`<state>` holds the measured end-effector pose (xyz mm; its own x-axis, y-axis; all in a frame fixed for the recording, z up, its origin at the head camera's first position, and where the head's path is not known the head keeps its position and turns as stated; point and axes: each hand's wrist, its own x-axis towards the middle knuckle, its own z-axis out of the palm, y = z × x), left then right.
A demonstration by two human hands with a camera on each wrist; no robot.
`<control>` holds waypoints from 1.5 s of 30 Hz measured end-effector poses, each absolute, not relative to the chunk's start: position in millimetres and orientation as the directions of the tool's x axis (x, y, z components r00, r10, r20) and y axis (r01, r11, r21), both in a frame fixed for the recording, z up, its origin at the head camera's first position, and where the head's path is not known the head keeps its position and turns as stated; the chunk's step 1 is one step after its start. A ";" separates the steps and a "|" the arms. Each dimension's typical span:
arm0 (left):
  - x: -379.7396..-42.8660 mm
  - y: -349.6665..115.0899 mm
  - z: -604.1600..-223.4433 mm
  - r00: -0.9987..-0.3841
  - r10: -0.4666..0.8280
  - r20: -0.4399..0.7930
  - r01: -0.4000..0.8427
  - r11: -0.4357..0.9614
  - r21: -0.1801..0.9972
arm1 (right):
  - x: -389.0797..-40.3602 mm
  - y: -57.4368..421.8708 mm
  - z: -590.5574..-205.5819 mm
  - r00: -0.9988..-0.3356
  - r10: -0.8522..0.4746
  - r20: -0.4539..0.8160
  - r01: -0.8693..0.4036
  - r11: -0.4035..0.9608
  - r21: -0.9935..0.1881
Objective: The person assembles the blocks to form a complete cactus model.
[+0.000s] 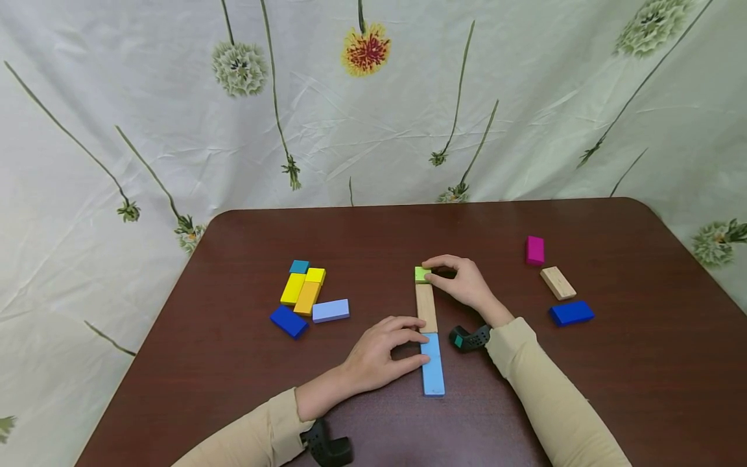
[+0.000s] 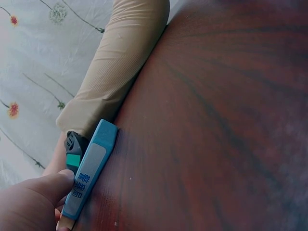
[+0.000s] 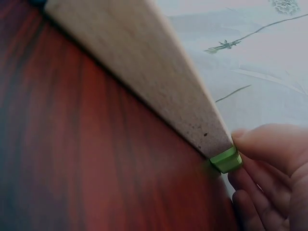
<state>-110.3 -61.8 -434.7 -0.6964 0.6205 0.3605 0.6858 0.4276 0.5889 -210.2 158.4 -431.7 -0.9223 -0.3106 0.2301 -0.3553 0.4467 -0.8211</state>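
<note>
A light blue block (image 1: 433,376), a plain wooden block (image 1: 426,305) and a small light green block (image 1: 421,275) lie end to end in a row on the table. My left hand (image 1: 388,350) rests along the row's left side, its fingertips touching near where the blue and wooden blocks meet. In the left wrist view, the blue block (image 2: 91,168) shows a pale label with dark characters beside my thumb (image 2: 57,185). My right hand (image 1: 463,282) pinches the green block at the far end; in the right wrist view the green block (image 3: 227,160) meets the end of the wooden one.
Left of the row sits a cluster with a yellow block (image 1: 293,289), an orange block (image 1: 307,298), a dark blue block (image 1: 289,322) and a periwinkle block (image 1: 331,311). At right lie a magenta block (image 1: 535,250), a wooden block (image 1: 557,283) and a blue block (image 1: 572,313).
</note>
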 end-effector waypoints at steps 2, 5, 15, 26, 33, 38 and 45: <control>-110.4 -61.8 -434.6 -0.696 0.621 0.361 0.686 0.426 0.589 | -210.1 158.4 -431.6 -0.921 -0.316 0.228 -0.356 0.445 -0.822; -110.7 -61.6 -435.0 -0.695 0.622 0.361 0.686 0.426 0.590 | -210.1 158.3 -431.4 -0.918 -0.322 0.231 -0.362 0.444 -0.820; -110.7 -61.2 -435.4 -0.693 0.616 0.374 0.693 0.424 0.584 | -211.6 158.0 -432.8 -0.914 -0.335 0.228 -0.364 0.432 -0.825; -110.8 -61.0 -434.7 -0.706 0.617 0.347 0.673 0.433 0.600 | -210.0 158.0 -431.4 -0.915 -0.336 0.224 -0.365 0.452 -0.814; -111.0 -61.5 -435.1 -0.703 0.621 0.348 0.676 0.431 0.598 | -209.2 157.4 -431.9 -0.916 -0.333 0.224 -0.362 0.443 -0.821; -110.8 -61.7 -435.1 -0.698 0.624 0.351 0.681 0.427 0.596 | -209.8 157.8 -434.0 -0.912 -0.333 0.241 -0.374 0.425 -0.824; -110.7 -62.1 -434.5 -0.703 0.624 0.343 0.674 0.430 0.601 | -208.9 157.8 -432.3 -0.912 -0.335 0.237 -0.375 0.443 -0.815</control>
<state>-110.7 -62.1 -434.5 -0.7027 0.6235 0.3426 0.6742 0.4298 0.6006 -208.9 157.8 -432.3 -0.9118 -0.3352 0.2372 -0.3747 0.4429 -0.8145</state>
